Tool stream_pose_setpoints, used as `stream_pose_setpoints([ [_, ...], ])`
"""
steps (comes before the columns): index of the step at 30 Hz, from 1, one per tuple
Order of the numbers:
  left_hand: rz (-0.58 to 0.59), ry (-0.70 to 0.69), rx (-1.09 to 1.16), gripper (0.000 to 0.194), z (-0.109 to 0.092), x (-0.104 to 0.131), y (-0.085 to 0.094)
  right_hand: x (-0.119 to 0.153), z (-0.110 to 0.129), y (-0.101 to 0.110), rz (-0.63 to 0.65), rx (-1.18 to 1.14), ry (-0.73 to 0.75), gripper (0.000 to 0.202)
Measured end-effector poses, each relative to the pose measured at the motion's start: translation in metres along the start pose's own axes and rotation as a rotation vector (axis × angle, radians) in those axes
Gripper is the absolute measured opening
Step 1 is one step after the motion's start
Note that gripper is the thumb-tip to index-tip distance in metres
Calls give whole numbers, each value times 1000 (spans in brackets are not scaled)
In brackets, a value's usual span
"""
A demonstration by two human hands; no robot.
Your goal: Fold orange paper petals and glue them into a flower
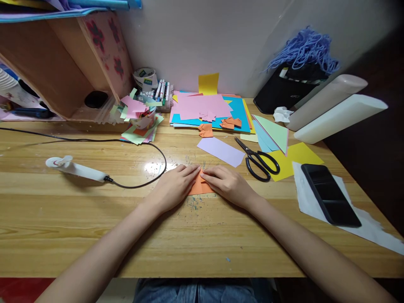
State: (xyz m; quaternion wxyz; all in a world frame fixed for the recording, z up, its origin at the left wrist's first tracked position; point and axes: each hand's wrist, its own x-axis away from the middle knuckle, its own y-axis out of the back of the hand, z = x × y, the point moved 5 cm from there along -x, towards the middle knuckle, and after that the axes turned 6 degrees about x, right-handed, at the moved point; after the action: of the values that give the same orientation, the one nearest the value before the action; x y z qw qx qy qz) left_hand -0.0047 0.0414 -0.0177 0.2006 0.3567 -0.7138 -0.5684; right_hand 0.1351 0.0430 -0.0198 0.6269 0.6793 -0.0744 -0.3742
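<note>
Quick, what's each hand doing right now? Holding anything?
Left hand: fingers on the orange paper; whether it grips cannot be told.
Right hand: fingers on the same paper; a pinch cannot be confirmed.

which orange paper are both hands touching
The frontmost orange sheet, which the left hand and right hand both touch; the other orange pieces lie untouched farther back, beyond the lilac paper.

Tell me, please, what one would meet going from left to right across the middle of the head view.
White corded tool, left hand, orange paper, right hand, black-handled scissors, dark phone.
</note>
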Motion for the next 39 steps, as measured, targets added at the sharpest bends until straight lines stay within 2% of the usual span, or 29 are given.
stream_pose_setpoints([
  [5, 10, -12, 7, 39, -7, 0, 4, 0, -1, 0, 66, -50, -21, 26],
  [11, 39, 49, 49, 59, -14, -1, 7, -5, -5, 9, 156, -213, -67, 23],
  [17, 9, 132, 47, 68, -18, -1, 2, -4, -7, 18, 246, -111, -27, 29],
  [23, 53, 118, 13, 75, -20, 2, -1, 3, -10, 19, 244, 28, 90, 35],
  [27, 90, 63, 37, 78, -20, 7, -1, 7, -15, 20, 169, 15, 50, 39],
  [31, 112, 19, 124, 74, -20, 11, 3, 6, -18, 15, 97, -135, -87, 25],
  [34, 82, 18, 197, 55, -16, 10, 7, 1, -16, 4, 96, -196, -165, 26],
  [37, -23, 77, 271, 35, -8, 7, 9, -4, -12, -5, 166, -160, -187, 31],
  [39, -153, 218, 284, 32, 3, 6, 11, -5, -11, -9, 212, -129, -190, 32],
])
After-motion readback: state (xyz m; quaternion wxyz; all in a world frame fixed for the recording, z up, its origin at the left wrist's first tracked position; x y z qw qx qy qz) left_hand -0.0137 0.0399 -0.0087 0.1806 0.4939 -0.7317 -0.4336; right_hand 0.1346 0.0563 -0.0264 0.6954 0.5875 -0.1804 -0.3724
